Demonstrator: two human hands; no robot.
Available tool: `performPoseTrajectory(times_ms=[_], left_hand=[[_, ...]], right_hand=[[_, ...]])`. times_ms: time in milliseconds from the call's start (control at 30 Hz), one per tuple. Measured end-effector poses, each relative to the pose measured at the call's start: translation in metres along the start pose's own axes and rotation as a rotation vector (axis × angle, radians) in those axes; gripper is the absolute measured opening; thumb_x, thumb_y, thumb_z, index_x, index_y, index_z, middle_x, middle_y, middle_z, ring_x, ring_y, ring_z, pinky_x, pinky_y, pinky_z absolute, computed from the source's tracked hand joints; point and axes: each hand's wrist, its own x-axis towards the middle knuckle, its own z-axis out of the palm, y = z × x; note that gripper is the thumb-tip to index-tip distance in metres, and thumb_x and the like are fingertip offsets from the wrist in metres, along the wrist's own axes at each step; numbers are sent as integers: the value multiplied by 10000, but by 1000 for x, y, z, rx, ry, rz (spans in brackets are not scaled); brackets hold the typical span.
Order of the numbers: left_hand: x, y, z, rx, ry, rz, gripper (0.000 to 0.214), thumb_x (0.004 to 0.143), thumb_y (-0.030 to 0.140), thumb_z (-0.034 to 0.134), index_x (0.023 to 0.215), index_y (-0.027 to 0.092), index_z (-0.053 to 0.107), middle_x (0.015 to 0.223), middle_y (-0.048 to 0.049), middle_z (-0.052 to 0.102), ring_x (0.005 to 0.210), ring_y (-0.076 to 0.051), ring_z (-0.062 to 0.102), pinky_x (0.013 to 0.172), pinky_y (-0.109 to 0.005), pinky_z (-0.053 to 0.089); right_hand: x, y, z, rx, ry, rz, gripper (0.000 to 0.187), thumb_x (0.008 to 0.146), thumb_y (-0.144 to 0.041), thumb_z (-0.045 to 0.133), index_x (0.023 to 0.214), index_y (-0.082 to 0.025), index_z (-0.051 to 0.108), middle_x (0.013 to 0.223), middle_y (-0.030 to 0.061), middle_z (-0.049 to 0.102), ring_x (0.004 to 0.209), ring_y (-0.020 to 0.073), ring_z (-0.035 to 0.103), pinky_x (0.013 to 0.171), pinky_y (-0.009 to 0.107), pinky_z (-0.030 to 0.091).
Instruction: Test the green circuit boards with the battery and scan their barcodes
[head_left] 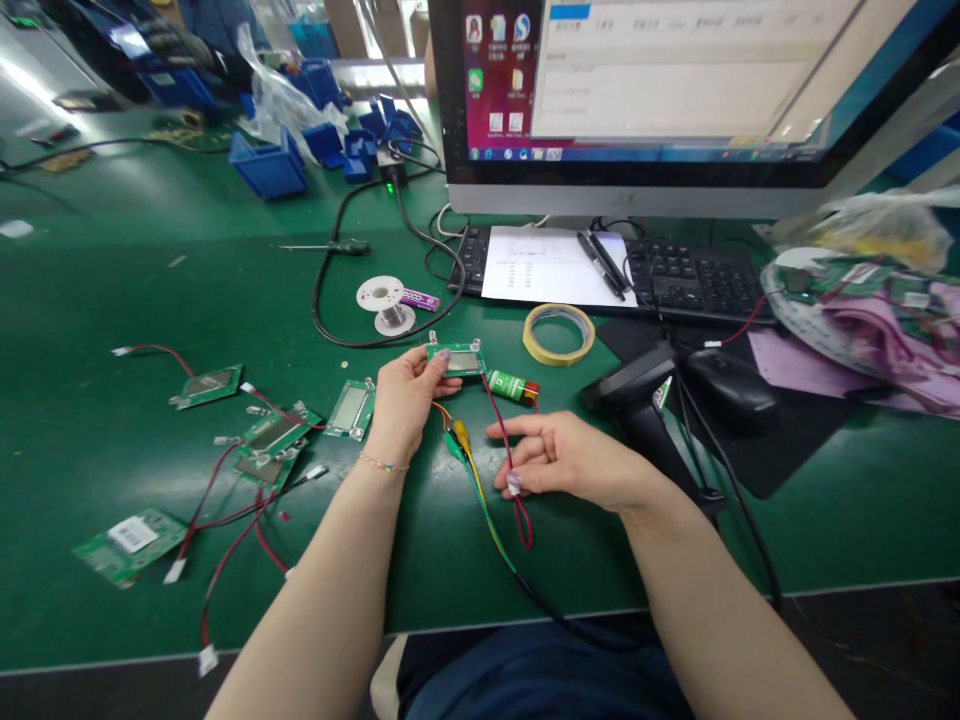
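We pinch the small green display circuit board (456, 358) in the grip of the left hand (405, 400), low over the green surface (112, 480), and pinch its thin red wire (496, 418) lightly in the grip of the right hand (570, 462), leaving slack.

Bare forearms (322, 600), beaded bracelet (383, 464) at left hand (409, 395)

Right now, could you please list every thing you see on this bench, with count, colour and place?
display board: one, green, in left hand.
loose boards: about five, green, at left.
red wire: one, red, from display board to right hand.
clip leads: two, yellow and green, between hands.
battery: one, green, beside display board.
tape roll: one, yellowish, behind battery.
scanner: one, black, right of battery.
mouse: one, black, beside scanner.
keyboard: one, black, below monitor.
left hand: one, grips display board.
right hand: one, pinches red wire.
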Motion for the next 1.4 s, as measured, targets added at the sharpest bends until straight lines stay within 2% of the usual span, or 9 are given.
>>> performPoseTrajectory(times_ms=[400, 467, 533, 633, 700, 867, 1033, 1267, 1400], left_hand=[[-28, 37, -3, 1280, 268, 367, 398, 817, 476, 421, 959, 136, 571, 926, -107, 607, 762, -222, 575, 626, -307, 386], [-40, 47, -1, 1197, 139, 335, 429, 804, 533, 398, 710, 163, 591, 693, -25, 576, 603, -148, 509, 552, -265, 325], [-49, 52, 3, 1067, -209, 167, 510, 774, 587, 398, 501, 171, 509, 468, 35, 427, 470, -99, 382, 483, -248, 255], [-55, 47, 9, 921, -667, -102, 493, 719, 581, 477, 448, 170, 490, 398, 58, 350, 419, -81, 298, 440, -250, 194], [-54, 39, 13, 849, -756, -161, 440, 733, 527, 482, 484, 168, 531, 415, 52, 405, 427, -83, 330, 450, -248, 209], [-61, 20, 15, 530, -696, -279, 368, 720, 431, 501, 473, 159, 500, 412, 48, 411, 431, -80, 321, 457, -235, 230], [-111, -2, 23, -16, -325, -547, 367, 698, 507, 540, 596, 156, 505, 412, 78, 376, 336, -31, 223, 363, -198, 123], [-145, -16, 48, -573, -233, -615, 378, 682, 545, 574, 690, 177, 486, 359, 83, 420, 232, -15, 213, 265, -154, 117], [-148, -15, 66, -775, -12, -624, 456, 605, 564, 628, 538, 188, 378, 330, 121, 293, 239, 2, 161, 255, -135, 143]], right_hand=[[4, 5, -4, 54, 94, -45, 609, 624, -201, 713, 1165, -115, 446, 614, 9, 666, 512, 100, 575, 544, 228, 446], [5, 4, -3, 78, 118, -68, 628, 616, -204, 720, 1168, -117, 435, 603, 2, 660, 514, 107, 577, 544, 234, 445], [6, 2, -2, 110, 148, -96, 643, 605, -219, 732, 1164, -121, 429, 589, -11, 649, 529, 112, 577, 563, 244, 445], [8, 1, -2, 122, 209, -132, 646, 592, -253, 752, 1146, -132, 441, 576, -36, 631, 540, 96, 559, 580, 228, 420], [11, 1, -2, 125, 244, -141, 630, 593, -271, 756, 1130, -138, 455, 569, -51, 616, 533, 81, 540, 574, 212, 395], [11, 7, 1, 203, 294, -120, 408, 580, -327, 762, 870, -130, 556, 551, -52, 575, 522, 73, 515, 577, 214, 381], [1, 25, 21, 162, 331, -95, 296, 708, -392, 642, 606, -133, 542, 520, -32, 506, 477, 55, 422, 471, 188, 302], [-2, 35, 39, 699, 375, -35, 230, 692, -342, 668, 701, -146, 547, 563, -47, 483, 378, 5, 264, 362, 138, 222], [3, 32, 39, 947, 445, -13, 224, 653, -249, 696, 641, -143, 499, 588, -29, 525, 352, -17, 176, 328, 119, 153]])
